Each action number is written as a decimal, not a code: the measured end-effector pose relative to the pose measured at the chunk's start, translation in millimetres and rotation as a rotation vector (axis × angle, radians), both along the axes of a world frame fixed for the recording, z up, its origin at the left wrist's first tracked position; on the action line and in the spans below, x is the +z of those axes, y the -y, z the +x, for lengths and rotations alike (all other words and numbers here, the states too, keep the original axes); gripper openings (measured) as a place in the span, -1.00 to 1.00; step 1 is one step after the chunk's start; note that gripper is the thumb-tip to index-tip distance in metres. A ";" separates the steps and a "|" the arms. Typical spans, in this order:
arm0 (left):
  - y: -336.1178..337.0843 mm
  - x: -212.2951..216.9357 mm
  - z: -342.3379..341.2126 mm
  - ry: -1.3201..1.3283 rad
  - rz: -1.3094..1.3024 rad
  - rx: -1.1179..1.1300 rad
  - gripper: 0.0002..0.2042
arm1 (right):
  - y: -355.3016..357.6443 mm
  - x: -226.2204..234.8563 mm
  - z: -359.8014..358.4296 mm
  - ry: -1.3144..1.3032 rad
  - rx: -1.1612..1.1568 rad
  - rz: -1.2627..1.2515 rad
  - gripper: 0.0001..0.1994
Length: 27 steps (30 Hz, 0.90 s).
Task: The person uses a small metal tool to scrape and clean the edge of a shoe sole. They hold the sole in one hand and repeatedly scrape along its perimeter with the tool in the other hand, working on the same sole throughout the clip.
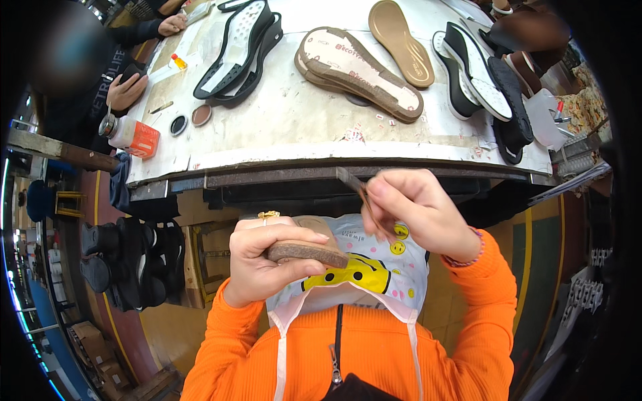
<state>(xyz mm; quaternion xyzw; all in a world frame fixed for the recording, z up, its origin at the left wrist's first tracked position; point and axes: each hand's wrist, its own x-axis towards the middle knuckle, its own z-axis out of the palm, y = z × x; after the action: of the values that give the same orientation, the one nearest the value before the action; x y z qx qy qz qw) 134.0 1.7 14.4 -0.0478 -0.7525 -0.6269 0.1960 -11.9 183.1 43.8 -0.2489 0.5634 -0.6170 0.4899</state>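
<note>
My left hand point(262, 262) is wrapped round a brown shoe sole point(307, 252). The sole's rough, cork-like edge faces me, with the thumb below it and the fingers over the top. Higher and to the right, my right hand point(420, 208) pinches a thin flat tool point(350, 180) with a dark, blade-like end. That end points up and left, apart from the sole, near the table's front edge. Whether it is a knife or a brush I cannot make out. Below both hands lies a pale apron point(401, 267) with a yellow smiley print.
A white-covered worktable point(267, 137) stands ahead, bearing brown soles point(361, 70), a tan insole point(400, 41), black-and-white soles point(244, 57) and more at right point(475, 70). A bottle point(137, 136) and round lids point(200, 115) sit left. Another person's hand point(127, 92) is at far left. Black shoes point(134, 260) hang low left.
</note>
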 end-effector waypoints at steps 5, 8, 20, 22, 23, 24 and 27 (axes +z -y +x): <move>-0.9 3.0 -2.0 0.003 -0.058 -0.007 -0.67 | -16.6 15.9 9.9 0.028 0.327 0.005 -0.57; 3.4 8.3 -0.4 0.020 -0.114 -0.087 -0.69 | -12.9 16.6 13.0 0.036 0.337 0.051 -0.57; 2.4 5.8 1.5 -0.032 -0.151 -0.083 -0.67 | -6.5 15.5 13.3 0.194 0.385 0.112 -0.60; 2.0 5.2 0.7 -0.052 -0.140 -0.094 -0.67 | -6.6 14.9 13.5 0.179 0.385 0.084 -0.60; 1.7 4.7 0.3 -0.062 -0.134 -0.099 -0.67 | -6.6 14.8 13.6 0.182 0.387 0.087 -0.60; 1.7 4.5 0.2 -0.066 -0.133 -0.102 -0.67 | -6.7 14.7 13.7 0.185 0.390 0.091 -0.59; 1.6 4.3 0.2 -0.072 -0.132 -0.109 -0.68 | -7.0 16.2 12.9 0.189 0.399 0.129 -0.60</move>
<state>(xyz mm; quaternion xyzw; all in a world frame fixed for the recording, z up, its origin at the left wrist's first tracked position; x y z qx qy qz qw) 134.2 0.1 18.6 -0.1240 -0.7810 -0.5835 0.1848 1.0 190.1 60.1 -0.2649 0.4928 -0.4912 0.6676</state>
